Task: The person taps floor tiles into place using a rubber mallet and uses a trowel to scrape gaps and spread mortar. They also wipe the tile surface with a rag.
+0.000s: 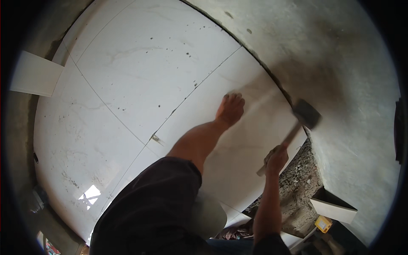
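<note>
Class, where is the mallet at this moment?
Right of centre in the head view, the mallet is gripped in the person's right hand, its dark head appearing at the border between white tile and grey wall.

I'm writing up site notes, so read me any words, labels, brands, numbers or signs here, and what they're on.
No text is readable here.
Yellow object, lower right: any marking is too small and blurred.
Colourful item, lower left edge: too small and blurred.
Mallet and floor tiles: no lettering shows.
</note>
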